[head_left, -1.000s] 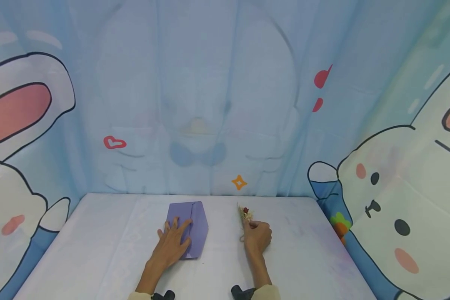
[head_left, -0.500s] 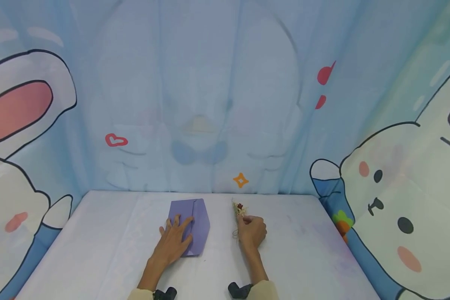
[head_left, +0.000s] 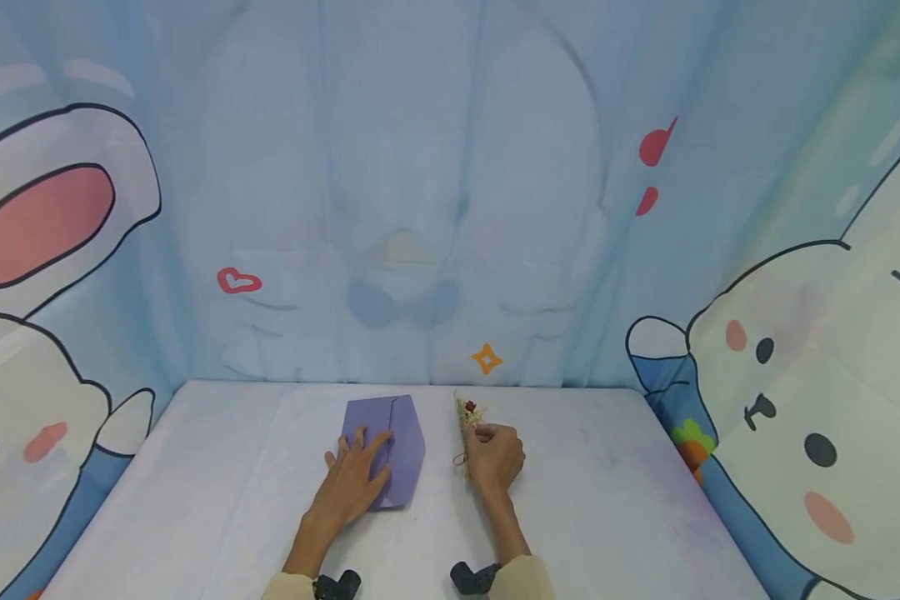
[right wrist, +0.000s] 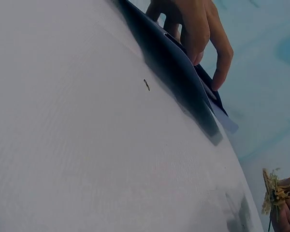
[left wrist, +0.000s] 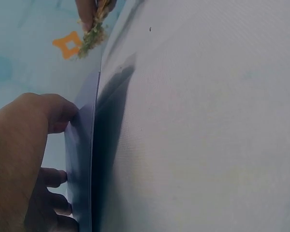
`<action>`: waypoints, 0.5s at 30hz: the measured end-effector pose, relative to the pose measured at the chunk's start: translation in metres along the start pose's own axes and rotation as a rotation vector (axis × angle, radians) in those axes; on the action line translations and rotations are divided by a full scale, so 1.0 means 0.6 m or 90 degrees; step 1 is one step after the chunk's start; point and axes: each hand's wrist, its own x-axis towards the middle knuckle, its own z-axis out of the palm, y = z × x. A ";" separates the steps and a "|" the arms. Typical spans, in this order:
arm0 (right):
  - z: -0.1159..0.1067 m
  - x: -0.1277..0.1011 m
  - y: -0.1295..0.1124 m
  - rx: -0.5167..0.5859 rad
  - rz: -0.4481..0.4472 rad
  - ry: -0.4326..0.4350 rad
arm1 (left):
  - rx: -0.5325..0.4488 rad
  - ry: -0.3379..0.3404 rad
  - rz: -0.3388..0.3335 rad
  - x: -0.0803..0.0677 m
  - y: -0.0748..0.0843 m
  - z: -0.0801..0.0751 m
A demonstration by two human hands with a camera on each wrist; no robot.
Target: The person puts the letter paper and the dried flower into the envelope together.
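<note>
A purple paper envelope point(head_left: 397, 437) lies flat on the white table point(head_left: 195, 500), its flap side toward the back. My left hand point(head_left: 356, 475) rests on it with fingers spread and straight, pressing it down; the left wrist view shows the envelope point(left wrist: 79, 159) edge-on beside that hand. My right hand point(head_left: 492, 454) grips a small dried-flower sprig point(head_left: 468, 414) tied with twine, just right of the envelope. The right wrist view shows the sprig point(right wrist: 272, 193) at its lower right corner and the left hand point(right wrist: 198, 29) on the envelope point(right wrist: 183, 67).
A blue cartoon-rabbit curtain point(head_left: 420, 208) closes off the table at the back and both sides. Bare white tabletop lies left of the envelope and right of my right hand. The table's back edge point(head_left: 405, 385) is close behind the envelope.
My right hand has carried the sprig leftward, closer to the envelope. The left hand stays pressed on the envelope.
</note>
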 end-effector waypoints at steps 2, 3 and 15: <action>0.002 -0.003 -0.003 0.001 -0.002 -0.007 | 0.002 -0.003 -0.004 -0.001 -0.001 0.001; 0.003 -0.005 -0.005 0.001 -0.001 -0.010 | 0.003 -0.005 -0.006 -0.001 -0.001 0.002; 0.013 -0.014 -0.024 0.012 -0.003 -0.024 | 0.005 0.005 -0.004 0.001 0.000 0.004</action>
